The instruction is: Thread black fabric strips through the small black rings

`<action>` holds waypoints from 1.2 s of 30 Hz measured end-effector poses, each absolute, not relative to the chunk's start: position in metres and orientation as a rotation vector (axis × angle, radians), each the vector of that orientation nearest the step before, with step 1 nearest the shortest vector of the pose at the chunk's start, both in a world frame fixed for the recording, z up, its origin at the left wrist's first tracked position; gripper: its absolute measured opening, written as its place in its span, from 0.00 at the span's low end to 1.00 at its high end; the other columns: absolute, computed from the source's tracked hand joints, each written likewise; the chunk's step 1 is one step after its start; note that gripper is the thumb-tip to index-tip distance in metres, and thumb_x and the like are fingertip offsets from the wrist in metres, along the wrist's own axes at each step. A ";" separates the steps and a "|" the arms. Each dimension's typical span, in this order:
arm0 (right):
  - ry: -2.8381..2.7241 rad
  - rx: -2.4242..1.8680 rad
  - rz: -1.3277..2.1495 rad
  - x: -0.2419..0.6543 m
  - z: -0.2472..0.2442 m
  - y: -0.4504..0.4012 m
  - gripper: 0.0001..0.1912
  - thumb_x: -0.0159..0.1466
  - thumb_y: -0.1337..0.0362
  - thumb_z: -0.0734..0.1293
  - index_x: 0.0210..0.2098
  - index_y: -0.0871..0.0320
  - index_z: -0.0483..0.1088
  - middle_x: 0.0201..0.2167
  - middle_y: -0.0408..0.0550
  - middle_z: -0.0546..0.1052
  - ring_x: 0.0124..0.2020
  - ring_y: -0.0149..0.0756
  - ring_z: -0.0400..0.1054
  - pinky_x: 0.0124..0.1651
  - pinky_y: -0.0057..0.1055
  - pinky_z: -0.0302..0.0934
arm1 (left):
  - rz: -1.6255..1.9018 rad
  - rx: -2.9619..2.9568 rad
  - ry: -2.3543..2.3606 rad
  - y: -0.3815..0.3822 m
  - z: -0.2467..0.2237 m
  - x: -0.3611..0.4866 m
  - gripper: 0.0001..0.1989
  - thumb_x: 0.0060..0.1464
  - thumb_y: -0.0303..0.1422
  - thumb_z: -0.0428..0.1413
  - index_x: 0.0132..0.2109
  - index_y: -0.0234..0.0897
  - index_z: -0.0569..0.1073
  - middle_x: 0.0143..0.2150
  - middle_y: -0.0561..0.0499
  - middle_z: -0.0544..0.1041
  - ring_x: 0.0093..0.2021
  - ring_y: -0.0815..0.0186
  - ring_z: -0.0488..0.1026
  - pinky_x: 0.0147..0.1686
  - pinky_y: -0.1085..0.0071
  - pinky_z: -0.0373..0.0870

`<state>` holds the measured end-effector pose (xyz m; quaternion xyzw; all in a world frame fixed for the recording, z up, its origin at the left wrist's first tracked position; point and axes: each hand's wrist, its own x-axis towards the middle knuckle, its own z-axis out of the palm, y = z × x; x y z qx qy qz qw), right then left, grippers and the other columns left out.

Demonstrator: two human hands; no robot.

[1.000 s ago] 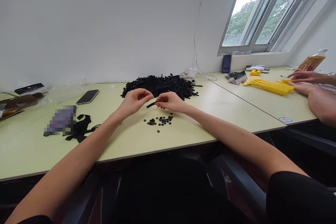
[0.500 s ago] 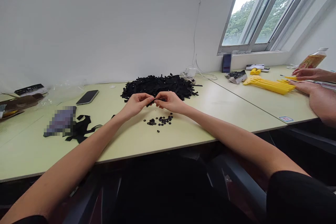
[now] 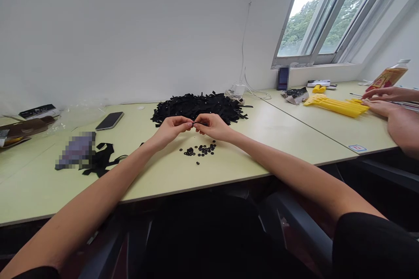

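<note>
My left hand (image 3: 170, 131) and my right hand (image 3: 212, 126) meet at the fingertips in front of me, both pinching a thin black strip (image 3: 198, 123). Most of the strip is hidden by my fingers. Just behind my hands lies a heaped pile of black fabric strips (image 3: 196, 108), not touching them. Several small black rings (image 3: 201, 151) are scattered on the pale green table (image 3: 262, 148) just in front of my hands.
Loose black strips (image 3: 101, 159) lie beside a pixelated object (image 3: 77, 150) at left, near a smartphone (image 3: 109, 120). At right, a co-worker's hands (image 3: 389, 101) are beside yellow plastic pieces (image 3: 334, 107). A bottle (image 3: 388, 77) stands beyond them.
My hands have come together since the earliest frame, and the black strip has gone from clearly visible between them to mostly hidden in my fingertips. The co-worker's hands have shifted slightly.
</note>
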<state>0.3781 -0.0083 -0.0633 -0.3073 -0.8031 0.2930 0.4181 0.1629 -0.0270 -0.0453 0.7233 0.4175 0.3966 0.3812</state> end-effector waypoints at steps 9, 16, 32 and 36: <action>-2.026 -0.807 0.720 0.378 -0.064 -0.010 0.08 0.66 0.62 0.68 0.36 0.61 0.76 0.30 0.46 0.79 0.29 0.30 0.70 0.32 0.28 0.61 | 1.045 2.058 0.998 -0.025 -0.051 0.164 0.17 0.59 0.43 0.64 0.49 0.37 0.78 0.44 0.45 0.83 0.46 0.59 0.79 0.52 0.62 0.72; -1.999 -0.838 0.731 0.378 -0.063 -0.010 0.08 0.66 0.64 0.66 0.36 0.60 0.76 0.31 0.47 0.80 0.28 0.30 0.70 0.33 0.28 0.63 | 1.102 2.366 1.074 -0.032 -0.048 0.164 0.12 0.64 0.38 0.57 0.52 0.40 0.76 0.42 0.49 0.83 0.46 0.61 0.79 0.41 0.68 0.70; -2.068 -0.810 0.666 0.380 -0.064 -0.012 0.09 0.67 0.64 0.65 0.36 0.61 0.76 0.30 0.46 0.79 0.28 0.30 0.68 0.33 0.28 0.58 | 1.042 2.356 1.187 -0.032 -0.047 0.167 0.15 0.64 0.44 0.57 0.41 0.39 0.81 0.39 0.49 0.83 0.39 0.62 0.76 0.40 0.68 0.71; -2.085 -0.848 0.644 0.379 -0.063 -0.013 0.09 0.67 0.64 0.65 0.36 0.61 0.77 0.30 0.47 0.79 0.30 0.31 0.68 0.34 0.29 0.58 | 0.978 2.330 1.170 -0.033 -0.046 0.165 0.18 0.63 0.48 0.55 0.42 0.38 0.80 0.39 0.48 0.82 0.37 0.62 0.75 0.37 0.69 0.69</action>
